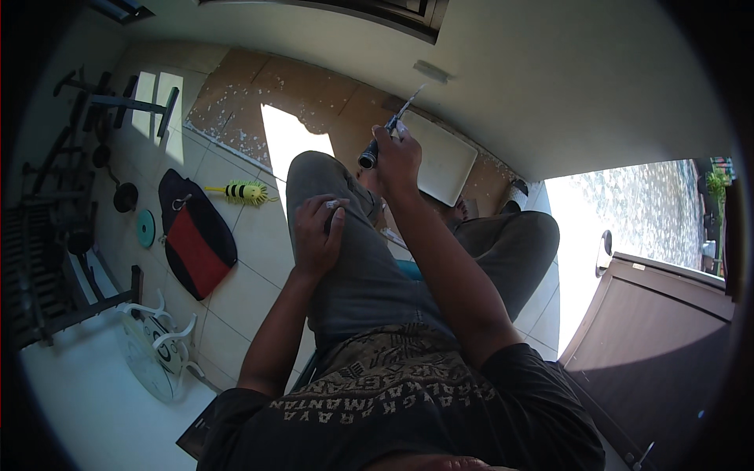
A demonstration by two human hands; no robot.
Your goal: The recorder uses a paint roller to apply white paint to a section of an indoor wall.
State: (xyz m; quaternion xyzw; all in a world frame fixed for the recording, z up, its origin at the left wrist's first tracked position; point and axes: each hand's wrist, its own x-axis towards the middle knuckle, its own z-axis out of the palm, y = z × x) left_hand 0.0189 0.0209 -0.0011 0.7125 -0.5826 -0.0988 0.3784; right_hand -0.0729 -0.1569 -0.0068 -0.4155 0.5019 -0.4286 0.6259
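In my raised right hand (pixel 399 161) is a dark-handled putty knife (pixel 390 127), its thin blade seen nearly edge-on and smeared whitish. The blade points up toward the pale wall (pixel 534 86), just below a grey smeared patch (pixel 432 72). My left hand (pixel 320 234) rests on my left thigh with its fingers curled. Something small and dark shows between thumb and fingers, too hidden to name. White smears mark the fingers of both hands. Beyond my right forearm, a white rectangular tray (pixel 449 161) lies by the foot of the wall.
White-spotted brown sheeting (pixel 236 94) covers the floor along the wall. At left lie a yellow-and-black striped toy (pixel 245 193), a black-and-red bag (pixel 200 239), a teal disc (pixel 146 228) and gym equipment (pixel 118 102). A white fan (pixel 153 353) stands nearer; a brown door (pixel 652 337) is at right.
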